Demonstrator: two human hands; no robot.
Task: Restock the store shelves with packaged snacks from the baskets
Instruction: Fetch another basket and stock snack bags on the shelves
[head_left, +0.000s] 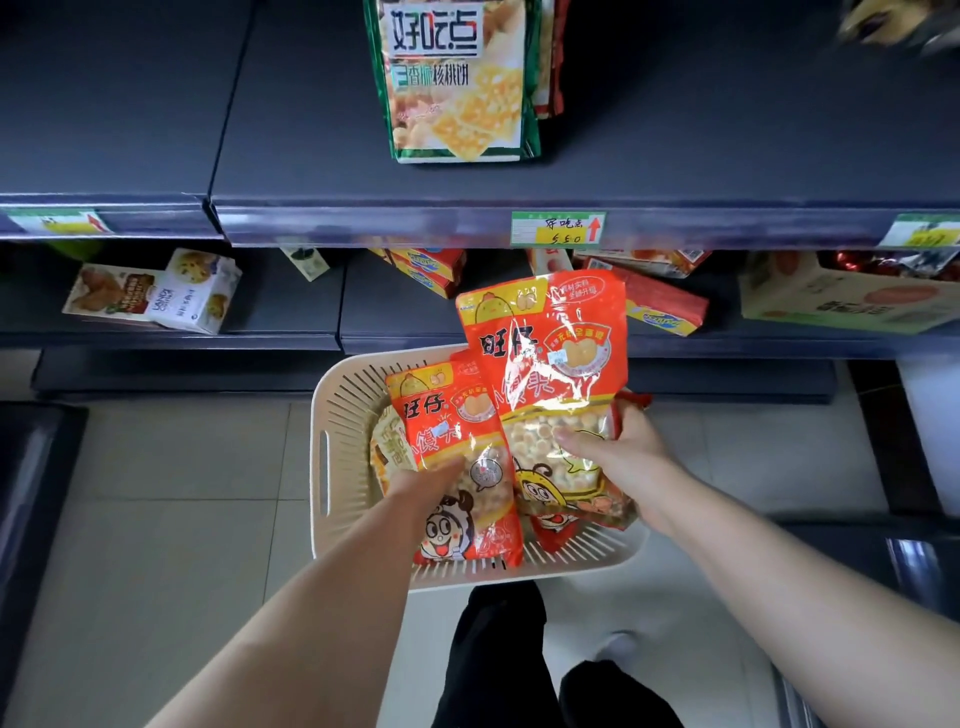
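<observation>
Restocking looks two-handed, likely to save trips: right hand (618, 452) fingers clamp a bag (550, 353) held above the basket (332, 415), toward the shelf (519, 187); left hand (431, 483) fingers clamp a second bag (441, 410) in the basket.

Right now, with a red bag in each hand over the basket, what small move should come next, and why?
Probably lift the right hand with its red bag toward the lower shelf: that bag is up clear of the basket, near similar red packs.
</observation>
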